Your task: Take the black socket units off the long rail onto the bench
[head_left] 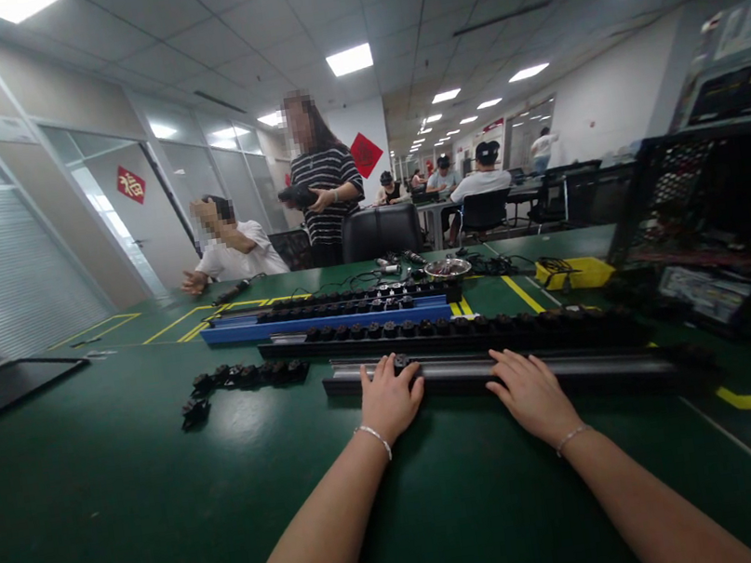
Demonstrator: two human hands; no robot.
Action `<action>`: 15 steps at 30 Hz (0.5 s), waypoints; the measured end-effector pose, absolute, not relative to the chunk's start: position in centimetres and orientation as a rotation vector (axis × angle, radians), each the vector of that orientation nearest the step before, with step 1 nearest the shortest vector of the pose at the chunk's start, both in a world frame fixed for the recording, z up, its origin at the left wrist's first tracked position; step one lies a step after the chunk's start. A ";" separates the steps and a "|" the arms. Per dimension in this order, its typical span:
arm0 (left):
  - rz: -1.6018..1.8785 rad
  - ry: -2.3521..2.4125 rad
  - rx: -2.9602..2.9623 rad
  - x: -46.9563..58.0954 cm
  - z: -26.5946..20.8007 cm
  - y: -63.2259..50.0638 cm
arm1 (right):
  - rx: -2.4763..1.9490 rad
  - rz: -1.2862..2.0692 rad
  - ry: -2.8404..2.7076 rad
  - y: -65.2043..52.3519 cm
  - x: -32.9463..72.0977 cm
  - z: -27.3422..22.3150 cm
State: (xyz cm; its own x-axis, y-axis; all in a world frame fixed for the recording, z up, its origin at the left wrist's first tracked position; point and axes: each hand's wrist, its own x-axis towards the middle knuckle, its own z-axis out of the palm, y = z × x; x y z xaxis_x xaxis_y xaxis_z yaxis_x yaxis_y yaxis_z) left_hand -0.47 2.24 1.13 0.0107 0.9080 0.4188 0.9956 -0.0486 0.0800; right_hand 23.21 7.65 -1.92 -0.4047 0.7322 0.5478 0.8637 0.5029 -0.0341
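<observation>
A long black rail (456, 371) with a shiny channel lies across the green table in front of me. At its left part sits a small round-faced black module (402, 362), like a socket insert. My left hand (392, 401) has its thumb and index finger on either side of this module, and the other fingers rest over the rail. Farther right, my right hand (534, 394) lies on the rail with fingers stretched out and thumb apart, its fingertips touching the top. Loose black modules (248, 376) lie in a cluster left of the rail.
Behind are a black rail filled with modules (425, 326) and a blue rail (325, 320). A metal bowl (448, 267), cables and a yellow tray (576, 273) sit farther back. Open-framed equipment (711, 213) stands right, a black tray (10, 385) left. People are across the table.
</observation>
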 end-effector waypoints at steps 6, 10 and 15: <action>-0.530 -2.002 -2.022 -1.3 1.1 2.1 | -1.317 -0.344 -2.250 7.6 23.1 -1.8; -0.528 -2.005 -2.013 -2.0 1.0 2.1 | -1.313 -0.341 -2.248 7.6 23.2 -1.9; -0.527 -1.993 -2.003 -2.8 0.9 2.1 | -1.303 -0.346 -2.240 7.6 23.2 -2.0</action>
State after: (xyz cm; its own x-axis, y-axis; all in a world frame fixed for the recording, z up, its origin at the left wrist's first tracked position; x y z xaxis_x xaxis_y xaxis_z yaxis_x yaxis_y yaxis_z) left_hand -2.81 2.11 0.87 -0.0102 0.9008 0.4340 0.9977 -0.0202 0.0654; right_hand 23.17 7.62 -1.96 -0.4011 0.7297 0.5537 0.8627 0.5042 -0.0395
